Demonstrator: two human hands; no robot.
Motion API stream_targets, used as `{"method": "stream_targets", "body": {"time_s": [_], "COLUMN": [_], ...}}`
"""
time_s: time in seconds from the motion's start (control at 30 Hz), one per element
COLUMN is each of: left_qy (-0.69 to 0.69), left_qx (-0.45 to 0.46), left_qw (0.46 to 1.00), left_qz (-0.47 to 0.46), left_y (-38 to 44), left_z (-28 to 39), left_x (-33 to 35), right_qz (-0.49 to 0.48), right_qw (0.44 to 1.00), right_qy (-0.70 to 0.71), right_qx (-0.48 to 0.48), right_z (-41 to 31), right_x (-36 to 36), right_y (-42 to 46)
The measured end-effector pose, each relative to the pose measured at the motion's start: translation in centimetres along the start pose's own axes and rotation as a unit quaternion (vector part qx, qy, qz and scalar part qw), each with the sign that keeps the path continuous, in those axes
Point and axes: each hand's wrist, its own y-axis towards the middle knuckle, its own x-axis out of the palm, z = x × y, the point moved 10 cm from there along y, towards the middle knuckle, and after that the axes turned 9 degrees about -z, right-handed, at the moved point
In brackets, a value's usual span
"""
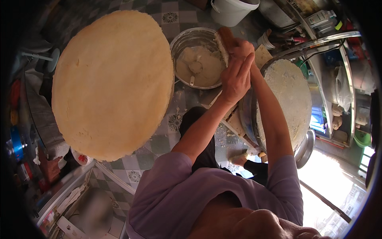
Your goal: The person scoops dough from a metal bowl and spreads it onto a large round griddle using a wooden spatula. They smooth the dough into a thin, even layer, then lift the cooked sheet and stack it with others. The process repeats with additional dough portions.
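My right hand [243,49] grips a brush [226,40] with a brown wooden back and pale bristles, above the right rim of a metal pot. Against the right hand and wrist lies my left hand [236,78], fingers stretched out close to the lower bristles; its palm and thumb are hidden. The metal pot [206,86] holds pale, wet batter [185,67], with a ladle [194,68] resting in it. To the right, under my right forearm, stands a round griddle [259,131] with a pale layer [286,98] spread over its top.
A large round stack of thin flatbread [113,83] fills the left side, its edge close to the pot. Beyond the pot stands a white bucket [234,12]. Metal-framed shelving [323,37] with bottles and bags runs along the right. A metal basin [307,149] sits beside the griddle.
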Motion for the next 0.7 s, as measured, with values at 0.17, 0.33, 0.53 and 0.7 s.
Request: {"method": "stream_targets", "body": {"time_s": [0.17,0.33,0.53,0.7], "left_qy": [0.014,0.04,0.029,0.027], "left_qx": [-0.002,-0.026,-0.058,-0.054], "left_qw": [1.0,0.999,0.998,0.998], "left_qz": [0.007,0.003,0.015,-0.006], "left_y": [0.3,0.4,0.6,0.7], "left_z": [-0.5,-1.6,-1.6,-1.4], "left_x": [-0.2,-0.7,-0.8,1.2], "right_qz": [-0.04,-0.074,-0.087,-0.023], "right_qw": [0.961,0.85,0.981,0.907], "right_qy": [0.273,0.513,0.131,-0.39], "right_qx": [-0.009,0.097,0.117,0.16], "right_z": [3.6,9.6,25.5,25.3], "right_x": [-2.8,-7.6,-20.5,-18.5], "right_y": [-1.8,-6.8,-14.9,-15.1]}}
